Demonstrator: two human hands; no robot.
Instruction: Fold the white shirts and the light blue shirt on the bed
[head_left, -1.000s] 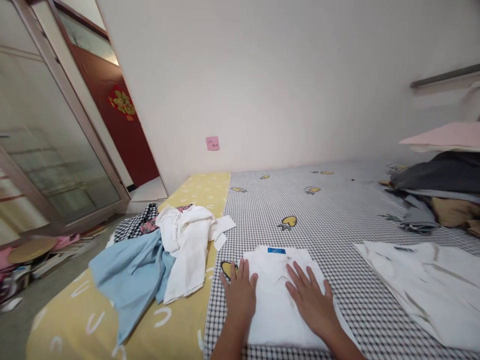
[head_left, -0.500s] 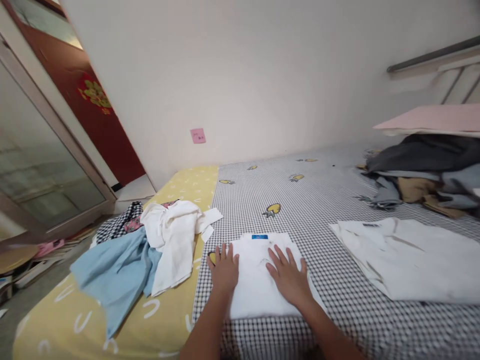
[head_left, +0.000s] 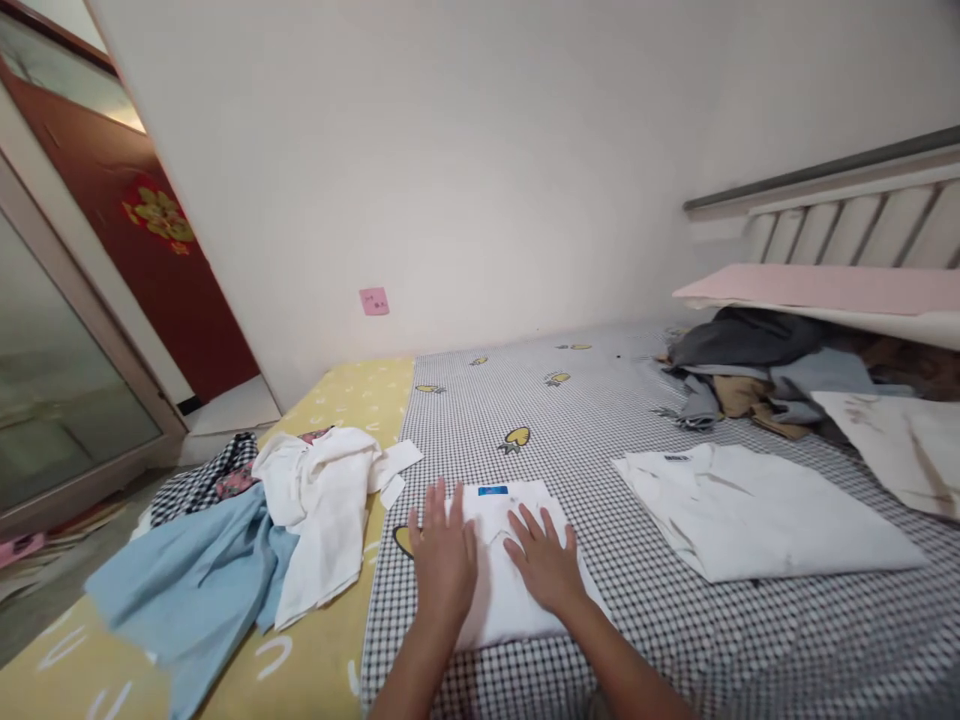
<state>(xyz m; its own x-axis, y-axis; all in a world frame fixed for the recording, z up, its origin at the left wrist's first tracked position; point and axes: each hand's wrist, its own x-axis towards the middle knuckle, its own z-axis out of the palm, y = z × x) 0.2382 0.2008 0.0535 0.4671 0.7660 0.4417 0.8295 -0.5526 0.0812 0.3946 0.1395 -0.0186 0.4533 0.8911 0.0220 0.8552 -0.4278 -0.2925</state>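
A white shirt (head_left: 496, 590), folded into a neat rectangle with a blue label (head_left: 493, 491) at its collar, lies on the checked bedsheet (head_left: 480, 425) in front of me. Over its left edge is my left hand (head_left: 444, 560), fingers stretched out; whether all of them press on the cloth I cannot tell. My right hand (head_left: 549, 562) rests flat on the shirt's right half with its fingers spread. Neither hand grips anything.
Another folded white shirt (head_left: 757, 515) lies to the right. Behind it, dark and brown clothes (head_left: 750, 345) are piled beneath a pink-topped sheet (head_left: 832, 283). At left, white cloth (head_left: 330, 520) and light-blue cloth (head_left: 202, 565) lie loose on a yellow cover (head_left: 352, 385).
The view has turned to the right, so the scene shifts left and more of the headboard shows. My left hand has moved slightly upward against the shirt; the right stays on it.
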